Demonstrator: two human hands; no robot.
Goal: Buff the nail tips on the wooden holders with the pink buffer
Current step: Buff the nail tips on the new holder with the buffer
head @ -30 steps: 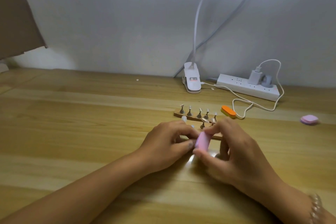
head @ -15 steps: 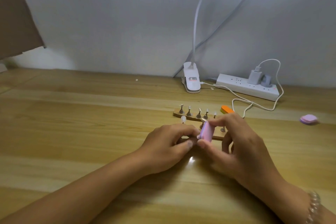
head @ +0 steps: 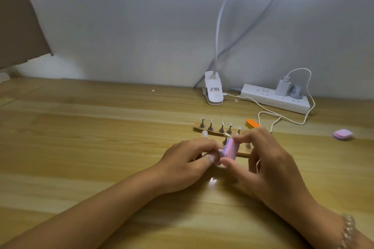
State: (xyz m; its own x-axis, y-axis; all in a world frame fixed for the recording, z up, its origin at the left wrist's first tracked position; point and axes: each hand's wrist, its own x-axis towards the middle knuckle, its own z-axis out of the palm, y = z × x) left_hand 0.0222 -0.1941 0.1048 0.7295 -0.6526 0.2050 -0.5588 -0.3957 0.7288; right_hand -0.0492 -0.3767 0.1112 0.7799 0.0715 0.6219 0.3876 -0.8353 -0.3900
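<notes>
The right hand (head: 269,157) is gripping the pink buffer (head: 230,149), thumb under its near end and fingertips (head: 242,137) over its far end, so the grip is clamped on the block. The buffer's long axis is running from the near edge of the worktop (head: 101,147) towards the far edge and tilting upward as it goes. Its broad pink face is turning towards the left hand (head: 188,159).

The left hand is sitting just beside that face with its fingers curled in towards the thumb. What it is pinching, if anything, is hidden behind the knuckles, so I cannot tell whether that grip is holding a tip.

The near wooden holder (head: 243,154) is lying crosswise right behind both hands, right of the worktop's middle, and is mostly covered. One nail tip (head: 204,133) is showing above the left hand at the holder's left end. The far wooden holder (head: 197,128) is lying parallel, a little closer to the far edge.

The tip being worked is probably lying to the buffer's left, between the two hands. If so, the stroke is likely to be running along the buffer's length, with the right hand driving and the left hand steadying.
</notes>
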